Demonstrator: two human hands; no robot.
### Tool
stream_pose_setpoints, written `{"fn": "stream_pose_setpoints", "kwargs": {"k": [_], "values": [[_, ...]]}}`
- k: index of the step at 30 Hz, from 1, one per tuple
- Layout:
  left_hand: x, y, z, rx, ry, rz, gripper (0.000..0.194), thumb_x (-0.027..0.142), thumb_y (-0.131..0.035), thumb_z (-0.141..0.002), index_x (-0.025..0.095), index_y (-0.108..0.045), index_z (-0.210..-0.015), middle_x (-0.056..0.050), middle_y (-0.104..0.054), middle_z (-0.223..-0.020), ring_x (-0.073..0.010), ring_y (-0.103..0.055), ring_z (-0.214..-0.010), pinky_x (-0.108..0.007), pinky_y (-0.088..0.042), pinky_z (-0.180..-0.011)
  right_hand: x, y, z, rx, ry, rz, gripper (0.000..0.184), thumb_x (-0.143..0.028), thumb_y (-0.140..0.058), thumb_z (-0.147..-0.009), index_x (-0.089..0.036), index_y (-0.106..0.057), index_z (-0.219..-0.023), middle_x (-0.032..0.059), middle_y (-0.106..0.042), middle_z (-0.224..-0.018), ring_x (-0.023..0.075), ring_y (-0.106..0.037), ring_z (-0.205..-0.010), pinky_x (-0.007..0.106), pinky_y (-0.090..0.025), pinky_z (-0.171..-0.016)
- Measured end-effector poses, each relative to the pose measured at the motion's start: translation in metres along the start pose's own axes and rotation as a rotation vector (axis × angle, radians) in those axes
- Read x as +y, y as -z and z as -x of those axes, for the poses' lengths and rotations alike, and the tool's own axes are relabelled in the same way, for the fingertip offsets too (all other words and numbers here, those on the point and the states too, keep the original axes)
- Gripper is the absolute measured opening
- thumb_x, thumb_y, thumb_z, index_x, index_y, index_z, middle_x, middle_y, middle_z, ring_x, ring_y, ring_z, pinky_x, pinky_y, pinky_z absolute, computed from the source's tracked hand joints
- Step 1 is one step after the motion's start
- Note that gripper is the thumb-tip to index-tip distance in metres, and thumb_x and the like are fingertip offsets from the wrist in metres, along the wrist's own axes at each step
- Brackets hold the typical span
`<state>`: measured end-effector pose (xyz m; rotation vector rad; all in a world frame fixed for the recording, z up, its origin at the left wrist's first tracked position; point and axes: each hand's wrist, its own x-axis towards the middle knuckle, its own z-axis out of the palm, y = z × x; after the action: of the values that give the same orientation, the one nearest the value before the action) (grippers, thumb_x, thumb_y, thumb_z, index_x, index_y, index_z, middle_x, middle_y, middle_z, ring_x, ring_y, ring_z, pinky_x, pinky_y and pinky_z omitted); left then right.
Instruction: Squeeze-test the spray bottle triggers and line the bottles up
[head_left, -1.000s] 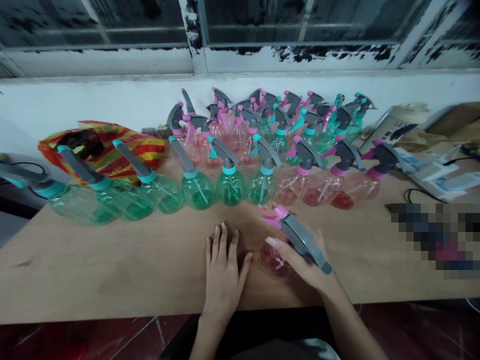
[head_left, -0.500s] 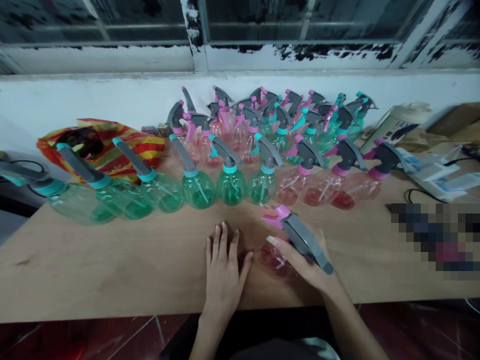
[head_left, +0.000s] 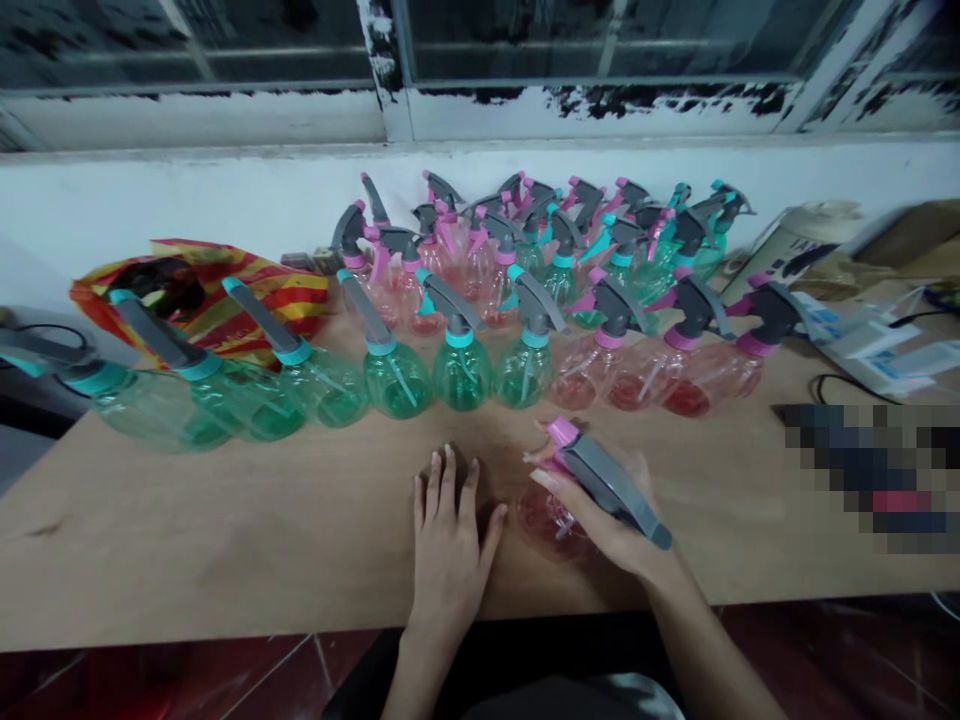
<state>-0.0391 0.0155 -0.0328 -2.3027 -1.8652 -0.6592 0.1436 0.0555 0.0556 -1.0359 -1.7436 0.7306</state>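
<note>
We've R hand (head_left: 606, 532) grasping a spray bottle (head_left: 546, 515), lower centre-right of frame — clear pink plastic, globe-shaped, its smooth grey & pink trigger head (head_left: 611, 485) tilted. Our L hand (head_left: 448, 550) lies flat & released, fingers a bit apart, lower centre, on the wood-grain tabletop (head_left: 225, 530). Mid-frame we see a row of round, see-through green bottles (head_left: 397, 385) & pink bottles (head_left: 637, 380), w/ a crinkly red-yellow bag (head_left: 251, 300) at left — more trigger bottles (head_left: 562, 275) crowd upper centre
</note>
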Motion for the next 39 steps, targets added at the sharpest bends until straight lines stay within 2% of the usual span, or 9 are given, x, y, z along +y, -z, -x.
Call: {"fn": "stream_pose_setpoints", "kwargs": {"k": [5, 10, 14, 18, 23, 25, 31, 36, 39], "values": [[-0.001, -0.002, 0.000, -0.014, -0.004, 0.001, 0.049, 0.038, -0.044, -0.098, 0.009, -0.046, -0.139, -0.025, -0.039, -0.150, -0.0360, -0.031, -0.143, -0.059, -0.034, -0.110, 0.000, 0.003, 0.003, -0.037, -0.034, -0.007, 0.048, -0.032, -0.077, -0.073, -0.030, -0.063, -0.119, 0.0029, -0.073, -0.110, 0.0238, -0.073, -0.083, 0.038, -0.060, -0.079], [-0.001, -0.003, 0.000, -0.007, 0.004, 0.007, 0.050, 0.039, -0.043, -0.098, 0.010, -0.045, -0.139, -0.025, -0.040, -0.150, -0.0362, -0.031, -0.143, -0.060, -0.033, -0.109, 0.007, 0.006, 0.006, 0.004, 0.036, -0.040, 0.097, -0.038, -0.091, -0.050, -0.036, -0.047, -0.136, 0.0024, -0.065, -0.130, 0.0320, -0.062, -0.118, 0.047, -0.054, -0.096], [-0.001, -0.001, -0.001, -0.016, 0.006, 0.024, 0.049, 0.038, -0.044, -0.098, 0.010, -0.046, -0.139, -0.024, -0.040, -0.151, -0.0356, -0.032, -0.143, -0.060, -0.032, -0.110, 0.008, 0.010, 0.012, -0.015, 0.045, -0.051, 0.111, -0.044, -0.091, -0.049, -0.037, -0.036, -0.145, 0.0047, -0.051, -0.147, 0.0333, -0.049, -0.133, 0.049, -0.047, -0.104], [-0.001, 0.000, -0.002, 0.000, 0.009, 0.023, 0.049, 0.039, -0.044, -0.098, 0.010, -0.048, -0.138, -0.024, -0.041, -0.150, -0.0361, -0.033, -0.142, -0.060, -0.032, -0.110, 0.006, 0.013, 0.025, -0.001, -0.058, 0.119, 0.095, -0.045, -0.086, -0.060, -0.033, -0.039, -0.142, 0.0082, -0.053, -0.143, 0.0348, -0.050, -0.131, 0.055, -0.044, -0.104], [-0.003, -0.002, -0.002, 0.022, -0.010, 0.002, 0.049, 0.039, -0.043, -0.099, 0.009, -0.048, -0.138, -0.025, -0.042, -0.149, -0.0362, -0.033, -0.142, -0.060, -0.033, -0.109, 0.004, 0.016, 0.036, 0.001, -0.067, 0.170, 0.035, -0.041, -0.073, -0.080, -0.026, -0.061, -0.109, 0.0062, -0.069, -0.111, 0.0269, -0.066, -0.106, 0.045, -0.052, -0.094], [-0.004, -0.002, -0.002, 0.021, -0.011, -0.005, 0.048, 0.039, -0.043, -0.099, 0.010, -0.048, -0.137, -0.024, -0.043, -0.148, -0.0360, -0.034, -0.142, -0.060, -0.034, -0.109, 0.003, 0.020, 0.036, -0.003, -0.082, 0.161, 0.025, -0.041, -0.070, -0.083, -0.024, -0.063, -0.100, 0.0053, -0.071, -0.100, 0.0251, -0.068, -0.097, 0.042, -0.053, -0.088], [-0.001, 0.003, -0.003, -0.036, -0.028, 0.001, 0.048, 0.040, -0.044, -0.099, 0.013, -0.045, -0.139, -0.022, -0.043, -0.149, -0.0344, -0.037, -0.140, -0.059, -0.035, -0.109, 0.005, 0.047, 0.031, -0.045, -0.074, 0.193, 0.019, -0.042, -0.065, -0.087, -0.023, -0.063, -0.090, 0.0020, -0.070, -0.086, 0.0219, -0.069, -0.085, 0.036, -0.054, -0.081], [0.020, 0.007, -0.006, -0.103, -0.100, 0.092, 0.055, 0.037, -0.043, -0.099, 0.025, -0.027, -0.150, -0.012, -0.041, -0.153, -0.0280, -0.038, -0.141, -0.054, -0.035, -0.112, 0.019, 0.095, 0.037, -0.018, -0.102, 0.289, 0.023, -0.044, -0.063, -0.089, -0.024, -0.065, -0.101, 0.0025, -0.070, -0.093, 0.0202, -0.070, -0.083, 0.031, -0.055, -0.073], [0.039, 0.006, -0.008, -0.132, -0.122, 0.189, 0.058, 0.034, -0.044, -0.098, 0.033, -0.021, -0.152, -0.007, -0.038, -0.155, -0.0271, -0.039, -0.140, -0.054, -0.036, -0.111, 0.033, 0.126, 0.049, 0.042, -0.119, 0.360, 0.024, -0.045, -0.059, -0.090, -0.023, -0.066, -0.094, 0.0038, -0.070, -0.091, 0.0196, -0.070, -0.077, 0.030, -0.055, -0.069]]}}
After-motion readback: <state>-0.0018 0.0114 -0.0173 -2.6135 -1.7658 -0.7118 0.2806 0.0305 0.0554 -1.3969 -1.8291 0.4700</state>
